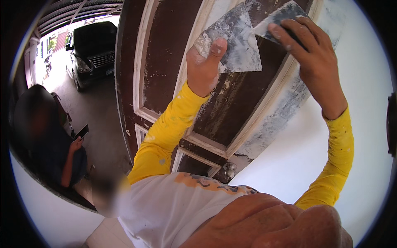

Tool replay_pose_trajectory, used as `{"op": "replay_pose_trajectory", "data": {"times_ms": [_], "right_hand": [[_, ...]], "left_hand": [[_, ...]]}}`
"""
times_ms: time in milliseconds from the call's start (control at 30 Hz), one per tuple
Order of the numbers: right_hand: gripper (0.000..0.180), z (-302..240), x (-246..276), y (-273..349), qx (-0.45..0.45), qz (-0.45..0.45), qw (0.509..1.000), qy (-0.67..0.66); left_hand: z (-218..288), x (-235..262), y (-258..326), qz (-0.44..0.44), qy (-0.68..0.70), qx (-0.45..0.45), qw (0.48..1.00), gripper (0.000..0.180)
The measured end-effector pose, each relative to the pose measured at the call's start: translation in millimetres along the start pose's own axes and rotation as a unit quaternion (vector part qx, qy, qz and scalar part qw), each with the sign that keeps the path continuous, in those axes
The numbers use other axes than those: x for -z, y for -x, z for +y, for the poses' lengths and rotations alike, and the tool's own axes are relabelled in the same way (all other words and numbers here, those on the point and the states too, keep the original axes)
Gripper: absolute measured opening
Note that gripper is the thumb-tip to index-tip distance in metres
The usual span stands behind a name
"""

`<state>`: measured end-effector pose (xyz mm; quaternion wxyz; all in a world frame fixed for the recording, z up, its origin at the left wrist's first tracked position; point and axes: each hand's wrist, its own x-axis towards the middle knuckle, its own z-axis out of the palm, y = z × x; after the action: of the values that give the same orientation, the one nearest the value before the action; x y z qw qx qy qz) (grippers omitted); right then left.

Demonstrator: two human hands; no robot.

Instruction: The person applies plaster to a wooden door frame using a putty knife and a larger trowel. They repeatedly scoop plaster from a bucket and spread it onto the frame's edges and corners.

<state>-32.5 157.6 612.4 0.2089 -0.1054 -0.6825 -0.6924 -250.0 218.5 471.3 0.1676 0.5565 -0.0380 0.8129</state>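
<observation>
My left hand (203,71) grips a flat metal putty scraper (242,43), its thumb pressed on the face. Whitish putty is smeared over that plate and clings near the thumb. Higher up on the right, my right hand (317,62) is closed on a second flat putty scraper (284,15), fingers laid across its back. The two plates are close together at their near corners, in front of a dark brown panelled door (225,111). Pale patches of filler cover the door's mouldings and its right-hand edge strip (277,118). My fingers are partly hidden behind the left plate.
A round metal doorknob (229,169) sits low on the door. At the left, a seated person (62,144) holds a phone (82,131). A dark vehicle (94,51) is parked outside beyond the doorway. A white wall (359,78) stands at the right.
</observation>
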Motion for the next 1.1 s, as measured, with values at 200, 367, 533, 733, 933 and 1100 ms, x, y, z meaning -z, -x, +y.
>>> {"op": "replay_pose_trajectory", "data": {"times_ms": [200,367,533,733,933,1100], "right_hand": [[0.048,-0.9,-11.8,-13.3,0.047,-0.02,0.998,0.035],[0.069,108.5,-20.3,-71.9,0.068,-0.001,0.973,0.219],[0.043,181.7,-87.0,-171.3,0.05,0.041,0.991,0.115],[0.044,200.4,-142.7,-219.9,0.033,0.0,0.996,0.087],[0.048,230.6,-124.8,-194.3,0.001,-0.065,0.993,0.096],[0.052,221.5,-140.6,-218.7,-0.009,-0.039,0.991,0.124]], "left_hand": [[3.4,-6.6,-27.8,0.13,-0.019,-0.103,0.986,0.034],[-5.3,18.4,-58.6,0.134,-0.032,-0.178,0.974,0.028],[-40.2,37.5,23.2,0.054,-0.077,0.018,0.995,0.042],[-43.1,42.7,69.8,0.01,-0.026,0.134,0.991,0.055],[-43.5,62.9,76.3,0.001,0.005,0.193,0.981,0.056],[-53.6,69.8,77.0,-0.006,-0.006,0.193,0.981,0.054]]}}
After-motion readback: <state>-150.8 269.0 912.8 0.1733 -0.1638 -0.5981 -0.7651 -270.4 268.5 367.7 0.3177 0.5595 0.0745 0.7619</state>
